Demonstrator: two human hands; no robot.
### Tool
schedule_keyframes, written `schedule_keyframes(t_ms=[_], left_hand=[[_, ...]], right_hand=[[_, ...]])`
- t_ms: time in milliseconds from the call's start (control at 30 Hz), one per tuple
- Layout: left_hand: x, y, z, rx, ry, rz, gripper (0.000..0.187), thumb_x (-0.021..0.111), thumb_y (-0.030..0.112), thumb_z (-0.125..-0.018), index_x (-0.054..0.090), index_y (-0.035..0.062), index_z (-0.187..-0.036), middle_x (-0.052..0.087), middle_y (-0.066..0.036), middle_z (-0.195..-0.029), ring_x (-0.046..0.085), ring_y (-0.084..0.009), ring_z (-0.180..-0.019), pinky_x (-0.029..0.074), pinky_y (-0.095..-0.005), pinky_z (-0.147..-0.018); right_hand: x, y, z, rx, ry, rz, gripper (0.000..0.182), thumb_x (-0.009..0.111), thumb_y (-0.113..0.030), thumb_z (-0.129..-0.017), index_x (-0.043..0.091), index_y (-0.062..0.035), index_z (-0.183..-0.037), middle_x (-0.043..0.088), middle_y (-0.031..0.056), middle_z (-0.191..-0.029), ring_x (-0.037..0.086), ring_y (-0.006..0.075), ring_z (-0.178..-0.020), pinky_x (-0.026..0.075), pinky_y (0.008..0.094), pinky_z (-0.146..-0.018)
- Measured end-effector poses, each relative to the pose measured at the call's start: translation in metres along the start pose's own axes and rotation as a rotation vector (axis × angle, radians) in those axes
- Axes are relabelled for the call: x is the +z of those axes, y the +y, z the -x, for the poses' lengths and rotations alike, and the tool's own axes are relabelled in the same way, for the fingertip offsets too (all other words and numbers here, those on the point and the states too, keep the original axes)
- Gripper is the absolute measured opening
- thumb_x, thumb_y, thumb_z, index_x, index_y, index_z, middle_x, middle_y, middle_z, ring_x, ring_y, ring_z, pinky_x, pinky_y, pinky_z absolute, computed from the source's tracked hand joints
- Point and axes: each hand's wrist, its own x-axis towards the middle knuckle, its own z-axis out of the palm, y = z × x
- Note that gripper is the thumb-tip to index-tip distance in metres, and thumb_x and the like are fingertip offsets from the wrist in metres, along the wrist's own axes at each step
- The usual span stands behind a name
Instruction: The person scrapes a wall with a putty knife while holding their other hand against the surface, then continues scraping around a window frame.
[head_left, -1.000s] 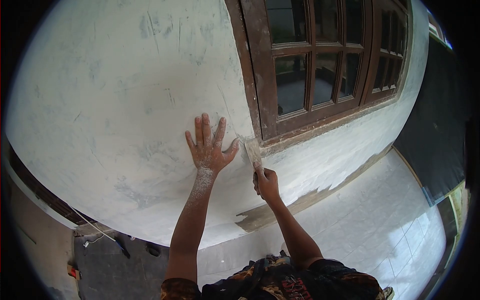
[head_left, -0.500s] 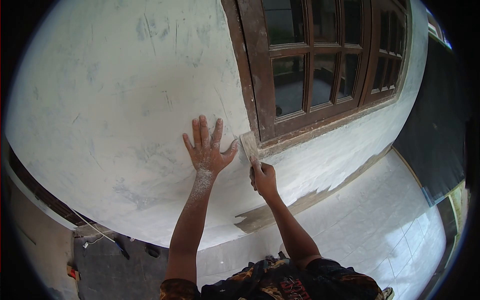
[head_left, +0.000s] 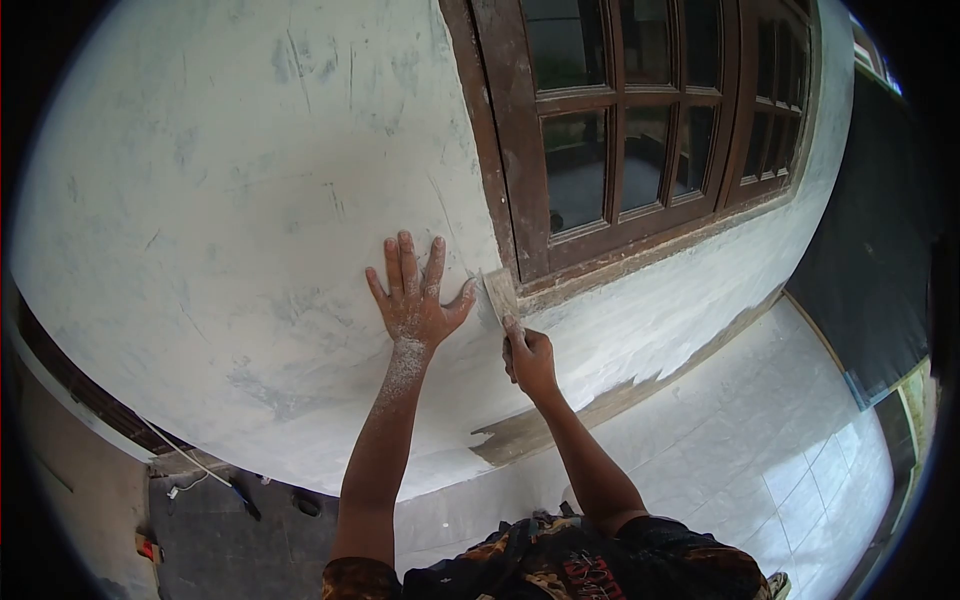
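My left hand [head_left: 418, 300] lies against the white wall [head_left: 260, 250] with its fingers spread, and pale dust coats the fingers and wrist. To its right, my right hand [head_left: 530, 358] grips a putty knife [head_left: 501, 295] by the handle. The wide, whitish blade points up and touches the wall near the lower left corner of the brown window frame [head_left: 528, 230]. My left thumb is a short way from the blade's left edge. Fine cracks and grey scuffs mark the wall around and above my hands.
Glass panes [head_left: 577, 165] fill the window at the upper right. Below the wall lies a light tiled floor [head_left: 700, 440], with a bare grey-brown strip [head_left: 560, 425] along the wall's base. A dark sheet [head_left: 860, 250] hangs at right. A long thin pole [head_left: 190, 447] is at lower left.
The putty knife and my right hand have shifted very slightly right and down, toward the window corner. My left hand stays in place on the wall.
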Motion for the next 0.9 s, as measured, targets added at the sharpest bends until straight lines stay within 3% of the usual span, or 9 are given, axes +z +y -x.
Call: schedule_keyframes(t_ms=[900], left_hand=[[-0.001, 0.002, 0.002, -0.006, -0.017, 0.019, 0.087, 0.071, 0.054, -0.072, 0.037, 0.0202, -0.145, 0.014, -0.022, -0.155, 0.009, -0.0379, -0.145, 0.006, -0.0683, -0.108]], right_hand=[[0.0, -0.006, 0.002, 0.029, 0.016, 0.036, 0.054, 0.054, -0.045, -0.095, 0.052, -0.0044, -0.059, 0.044, -0.0007, -0.046, 0.043, 0.0087, -0.039, 0.035, 0.0279, -0.037]])
